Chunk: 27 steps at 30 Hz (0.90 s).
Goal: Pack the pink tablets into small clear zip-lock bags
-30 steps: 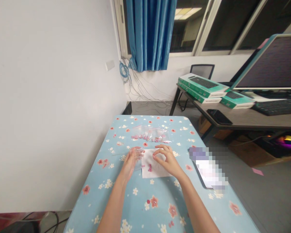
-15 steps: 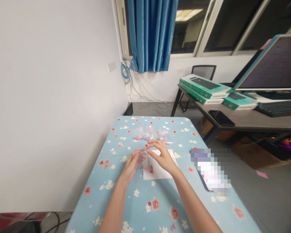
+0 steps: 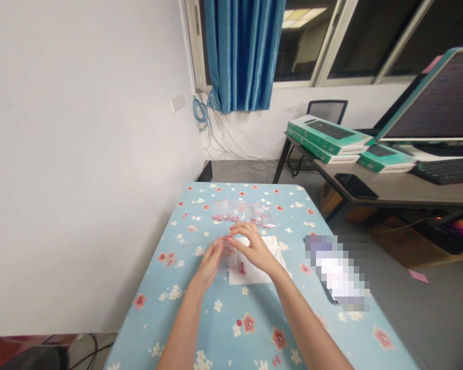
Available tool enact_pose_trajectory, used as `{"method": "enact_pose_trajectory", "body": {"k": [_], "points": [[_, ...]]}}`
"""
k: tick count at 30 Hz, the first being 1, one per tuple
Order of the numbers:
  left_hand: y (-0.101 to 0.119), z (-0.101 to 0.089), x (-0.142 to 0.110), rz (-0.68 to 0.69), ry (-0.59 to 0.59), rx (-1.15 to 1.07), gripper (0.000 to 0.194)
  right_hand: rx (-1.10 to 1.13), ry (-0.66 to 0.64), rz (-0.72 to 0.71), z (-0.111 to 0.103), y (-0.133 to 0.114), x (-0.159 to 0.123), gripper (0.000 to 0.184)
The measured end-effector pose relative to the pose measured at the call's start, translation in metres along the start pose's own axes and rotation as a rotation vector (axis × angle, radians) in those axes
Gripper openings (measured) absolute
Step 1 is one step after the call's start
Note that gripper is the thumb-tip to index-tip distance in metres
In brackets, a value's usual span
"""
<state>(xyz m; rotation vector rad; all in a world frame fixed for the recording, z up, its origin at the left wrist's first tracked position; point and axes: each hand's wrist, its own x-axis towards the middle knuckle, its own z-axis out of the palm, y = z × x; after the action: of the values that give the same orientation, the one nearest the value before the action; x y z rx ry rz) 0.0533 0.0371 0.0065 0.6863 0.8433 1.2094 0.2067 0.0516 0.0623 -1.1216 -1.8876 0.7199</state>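
My left hand (image 3: pixel 208 264) is closed on a small clear plastic bag (image 3: pixel 231 260) with a pinkish upper edge. My right hand (image 3: pixel 254 251) meets it from the right, thumb and fingers bent in a pinch at the bag's top edge. Below the bag lies a white sheet of paper (image 3: pixel 250 278). A few small dark-pink pieces (image 3: pixel 242 267) show at the bag's lower part; whether inside it or on the paper I cannot tell. Farther back are several clear bags (image 3: pixel 241 211) with pink pieces in them. A thin pale line, perhaps a stick, extends left of my left hand.
The table has a blue flowered cloth (image 3: pixel 216 329). A blurred-out phone-like object (image 3: pixel 341 275) lies at the right edge. Beyond stands a desk (image 3: pixel 393 192) with keyboard boxes (image 3: pixel 327 136), a black phone (image 3: pixel 356 186) and a monitor (image 3: pixel 435 97). A white wall borders the left.
My right hand has shifted slightly left, its fingertips now close against the left ones at the bag's top. The view has tilted a little.
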Motion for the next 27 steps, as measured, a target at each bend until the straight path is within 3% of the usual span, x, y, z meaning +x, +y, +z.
{"method": "enact_pose_trajectory", "body": {"k": [9,19,27], "points": [[-0.002,-0.001,0.002,-0.01,0.02,-0.011,0.045,-0.028,-0.021,0.01,0.001,0.002,-0.001,0.014],[0.004,-0.002,0.001,0.023,-0.065,0.051,0.047,-0.049,0.043,-0.015,-0.015,0.008,-0.005,0.013],[0.01,-0.002,0.002,0.034,-0.05,-0.007,0.046,-0.28,-0.115,0.039,-0.023,0.022,-0.027,0.012]]}}
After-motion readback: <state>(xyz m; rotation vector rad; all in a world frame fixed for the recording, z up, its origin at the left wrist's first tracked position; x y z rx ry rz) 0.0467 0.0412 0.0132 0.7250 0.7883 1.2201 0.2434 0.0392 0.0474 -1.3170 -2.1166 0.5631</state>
